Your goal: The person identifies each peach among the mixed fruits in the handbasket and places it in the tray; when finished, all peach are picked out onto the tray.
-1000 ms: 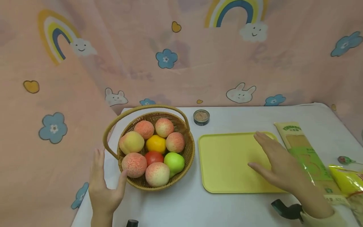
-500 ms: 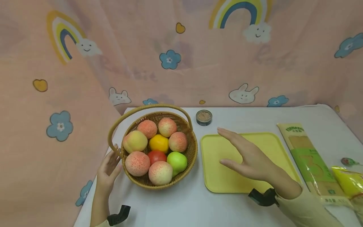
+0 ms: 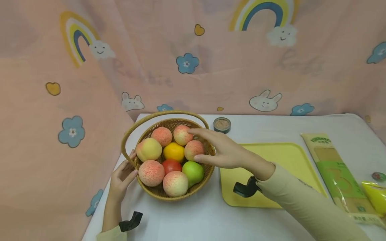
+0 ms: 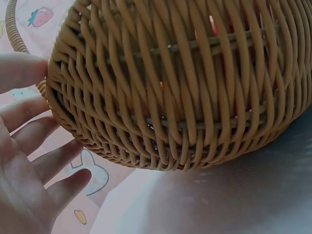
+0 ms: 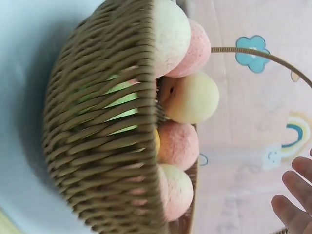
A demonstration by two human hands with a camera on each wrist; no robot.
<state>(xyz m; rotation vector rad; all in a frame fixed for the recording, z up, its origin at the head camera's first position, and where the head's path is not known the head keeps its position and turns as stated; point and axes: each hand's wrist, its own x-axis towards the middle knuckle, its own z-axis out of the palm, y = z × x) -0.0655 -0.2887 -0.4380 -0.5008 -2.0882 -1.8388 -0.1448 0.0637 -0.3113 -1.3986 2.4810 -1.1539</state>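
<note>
A woven wicker basket with an arched handle holds several peaches, an orange, a red fruit and a green apple. My left hand lies with straight fingers against the basket's left side, below the handle's base; in the left wrist view the fingers lie beside the weave. My right hand hovers open over the basket's right rim, fingers stretched toward a peach at the back. The right wrist view shows the basket wall and fingertips.
A yellow tray lies right of the basket, partly under my right forearm. A small round tin sits behind it. A long green and yellow packet and a yellow bag lie at the right edge. Pink patterned cloth surrounds the white table.
My right hand moved left from above the yellow tray to over the basket's fruit. My left hand closed in from the table to the basket's left side.
</note>
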